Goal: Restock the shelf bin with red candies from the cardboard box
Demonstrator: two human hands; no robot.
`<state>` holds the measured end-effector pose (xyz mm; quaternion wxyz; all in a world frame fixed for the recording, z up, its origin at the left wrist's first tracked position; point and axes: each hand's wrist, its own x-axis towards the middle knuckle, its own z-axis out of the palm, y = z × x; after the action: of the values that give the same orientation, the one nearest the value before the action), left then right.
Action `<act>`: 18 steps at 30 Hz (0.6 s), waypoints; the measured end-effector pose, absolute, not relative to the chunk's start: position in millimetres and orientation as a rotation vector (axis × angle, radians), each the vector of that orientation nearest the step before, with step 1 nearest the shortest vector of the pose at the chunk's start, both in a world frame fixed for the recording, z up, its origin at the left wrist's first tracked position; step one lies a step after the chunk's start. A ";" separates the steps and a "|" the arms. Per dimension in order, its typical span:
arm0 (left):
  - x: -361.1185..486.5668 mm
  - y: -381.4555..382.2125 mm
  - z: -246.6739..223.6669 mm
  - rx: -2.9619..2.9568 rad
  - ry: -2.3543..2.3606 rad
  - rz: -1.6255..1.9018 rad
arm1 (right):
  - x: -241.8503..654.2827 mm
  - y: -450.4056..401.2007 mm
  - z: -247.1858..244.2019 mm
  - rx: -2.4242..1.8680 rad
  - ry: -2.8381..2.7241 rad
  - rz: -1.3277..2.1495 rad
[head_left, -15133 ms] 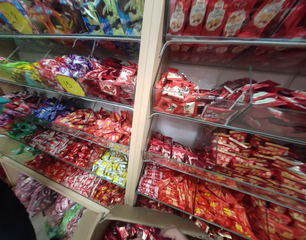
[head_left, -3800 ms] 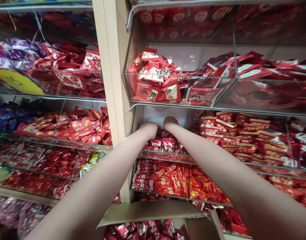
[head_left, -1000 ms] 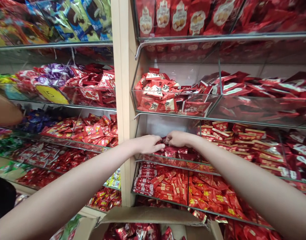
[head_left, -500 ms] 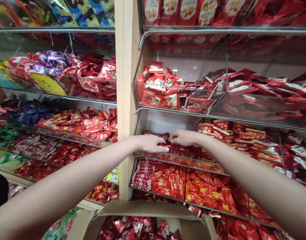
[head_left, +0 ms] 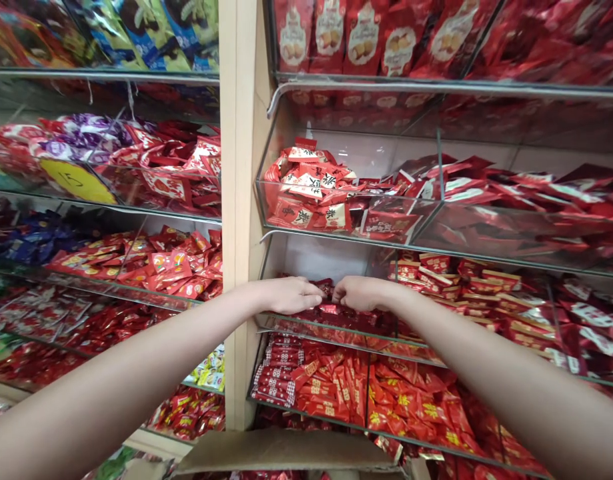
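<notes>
Both hands reach into a clear shelf bin [head_left: 306,327] holding a low layer of dark red wrapped candies [head_left: 353,320]. My left hand [head_left: 291,295] lies flat over the candies at the bin's left side, fingers stretched towards the right and touching them. Facing it, my right hand [head_left: 362,293] has its fingers curled down among the candies. Whatever those fingers may hold is hidden. A shiny pinkish-red wrapper shows between the two hands.
Below stands an open cardboard box [head_left: 286,450] with red wrapped candies inside. A wooden post [head_left: 236,200] divides the shelves to the left. Clear bin fronts and a shelf [head_left: 336,237] above the hands edge the reach. A yellow tag [head_left: 76,180] reads 15.
The view has tilted up and shifted slightly right, so the box shows less. My left hand's fingers lie closer together. Both hands stay in the same bin.
</notes>
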<state>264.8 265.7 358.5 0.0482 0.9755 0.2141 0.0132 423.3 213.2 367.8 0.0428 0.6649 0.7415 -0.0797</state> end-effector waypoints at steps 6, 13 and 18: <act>264.8 267.6 355.5 2.942 0.931 0.106 | 418.8 214.8 370.3 2.005 2.178 -0.097; 269.8 265.8 361.2 2.986 1.019 0.009 | 430.3 214.1 366.7 2.047 2.279 -0.251; 267.2 263.4 366.4 2.977 1.009 -0.140 | 432.6 211.1 367.2 1.973 2.334 -0.305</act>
<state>267.2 263.4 366.4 -0.0026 0.9461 0.3207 -0.0445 432.6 211.1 367.2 0.0353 0.6419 0.7595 -0.0992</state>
